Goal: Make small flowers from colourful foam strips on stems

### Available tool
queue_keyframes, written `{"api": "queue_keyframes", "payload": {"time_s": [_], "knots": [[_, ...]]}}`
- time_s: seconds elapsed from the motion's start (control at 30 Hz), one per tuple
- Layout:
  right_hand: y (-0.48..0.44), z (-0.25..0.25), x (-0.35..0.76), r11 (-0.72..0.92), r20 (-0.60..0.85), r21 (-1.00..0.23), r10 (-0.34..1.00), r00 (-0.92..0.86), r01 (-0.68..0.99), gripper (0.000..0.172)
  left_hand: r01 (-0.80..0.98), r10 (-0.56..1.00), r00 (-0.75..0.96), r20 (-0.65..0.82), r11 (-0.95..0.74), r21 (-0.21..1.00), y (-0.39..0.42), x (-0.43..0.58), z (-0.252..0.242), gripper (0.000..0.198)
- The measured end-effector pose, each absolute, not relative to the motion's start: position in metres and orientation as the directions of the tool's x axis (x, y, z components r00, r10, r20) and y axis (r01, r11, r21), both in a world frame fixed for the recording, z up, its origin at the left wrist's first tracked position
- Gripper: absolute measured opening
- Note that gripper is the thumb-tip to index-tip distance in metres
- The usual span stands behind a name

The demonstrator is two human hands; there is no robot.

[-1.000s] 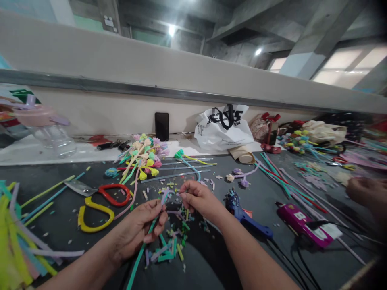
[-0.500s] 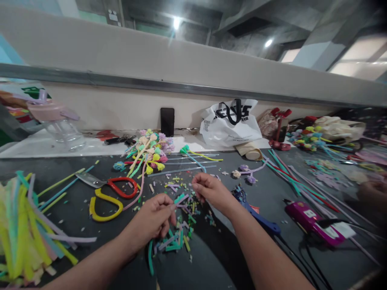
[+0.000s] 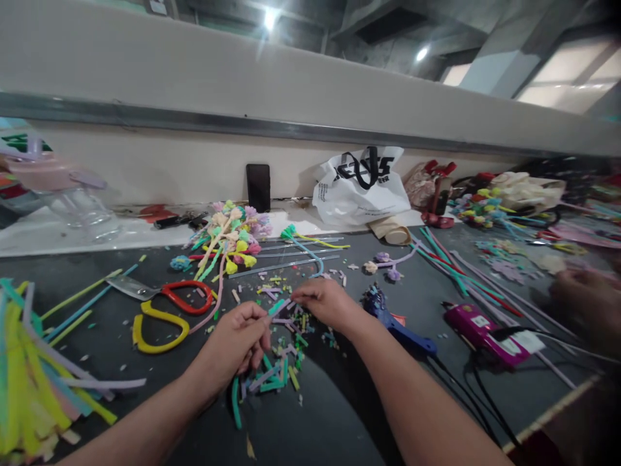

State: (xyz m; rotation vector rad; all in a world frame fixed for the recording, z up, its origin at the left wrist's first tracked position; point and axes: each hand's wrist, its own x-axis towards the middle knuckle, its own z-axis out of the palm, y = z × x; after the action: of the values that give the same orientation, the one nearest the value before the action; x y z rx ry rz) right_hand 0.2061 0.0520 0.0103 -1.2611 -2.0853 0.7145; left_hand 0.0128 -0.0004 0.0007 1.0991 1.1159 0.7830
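Note:
My left hand [image 3: 242,336] is closed, thumb against fingers, on a short teal fuzzy strip [image 3: 276,307] that pokes out to the right. A longer teal strip [image 3: 236,402] shows below that hand; whether the hand holds it too I cannot tell. My right hand [image 3: 325,301] is pinched at the far end of the short strip, its fingertips close to a pale purple bit. What sits between those fingertips is too small to make out. Beneath both hands lies a heap of cut teal, purple and yellow pieces [image 3: 274,378].
Scissors [image 3: 187,298] with red and yellow handles lie left, near a bundle of fuzzy strips [image 3: 29,375]. Fuzzy flowers [image 3: 233,239] are piled behind. A blue glue gun [image 3: 398,327] and a magenta device [image 3: 490,333] with cords lie right. Another person's hand [image 3: 587,291] is far right.
My right hand has moved left and down, bringing its fingertips to the end of the teal strip. The whole view has shifted slightly.

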Motion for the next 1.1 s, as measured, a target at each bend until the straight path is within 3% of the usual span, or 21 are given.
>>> {"api": "queue_keyframes", "payload": {"time_s": [0.1, 0.23, 0.3, 0.4, 0.5, 0.63, 0.77, 0.87, 0.93, 1.03, 1.1], "knots": [[0.049, 0.02, 0.203, 0.412, 0.251, -0.657, 0.909, -0.333, 0.631, 0.014, 0.022, 0.927, 0.271, -0.259, 0.263, 0.965, -0.001, 0.013, 0.0, 0.022], [0.033, 0.059, 0.217, 0.36, 0.37, -0.594, 0.916, -0.153, 0.72, 0.016, 0.007, 0.936, 0.268, -0.229, 0.236, 0.972, -0.003, 0.012, 0.001, 0.022], [0.018, 0.077, 0.236, 0.337, 0.41, -0.485, 0.903, -0.131, 0.807, 0.015, -0.006, 0.938, 0.272, -0.213, 0.223, 0.975, -0.004, 0.011, 0.0, 0.023], [-0.01, 0.076, 0.273, 0.197, 0.309, -0.319, 0.946, -0.095, 0.927, 0.023, -0.01, 0.935, 0.294, -0.199, 0.211, 0.977, -0.004, 0.01, -0.003, 0.023], [-0.034, 0.048, 0.302, -0.077, 0.141, -0.135, 0.985, 0.096, 0.988, 0.038, -0.006, 0.926, 0.32, -0.199, 0.212, 0.977, -0.004, 0.01, -0.005, 0.024], [-0.048, 0.012, 0.313, -0.203, 0.08, -0.057, 0.975, 0.207, 0.977, 0.058, 0.018, 0.926, 0.317, -0.203, 0.208, 0.978, -0.004, 0.011, -0.002, 0.022], [-0.045, 0.01, 0.311, -0.236, 0.095, -0.064, 0.966, 0.241, 0.97, 0.054, 0.04, 0.931, 0.312, -0.19, 0.187, 0.982, -0.006, 0.01, -0.003, 0.021], [-0.046, 0.018, 0.311, -0.201, 0.185, -0.207, 0.953, 0.24, 0.957, 0.052, 0.052, 0.936, 0.316, -0.155, 0.146, 0.988, -0.008, 0.01, -0.007, 0.02], [-0.053, 0.021, 0.307, -0.122, 0.24, -0.455, 0.937, 0.253, 0.882, 0.049, 0.059, 0.937, 0.323, -0.134, 0.121, 0.991, -0.008, 0.01, -0.01, 0.019], [-0.071, 0.019, 0.287, -0.009, 0.109, -0.852, 0.975, 0.194, 0.524, 0.037, 0.055, 0.937, 0.325, -0.132, 0.12, 0.991, -0.007, 0.011, -0.012, 0.019], [-0.083, 0.015, 0.269, 0.001, 0.03, -0.947, 0.996, 0.087, 0.321, 0.031, 0.05, 0.936, 0.32, -0.147, 0.138, 0.989, -0.005, 0.012, -0.012, 0.019]]}}
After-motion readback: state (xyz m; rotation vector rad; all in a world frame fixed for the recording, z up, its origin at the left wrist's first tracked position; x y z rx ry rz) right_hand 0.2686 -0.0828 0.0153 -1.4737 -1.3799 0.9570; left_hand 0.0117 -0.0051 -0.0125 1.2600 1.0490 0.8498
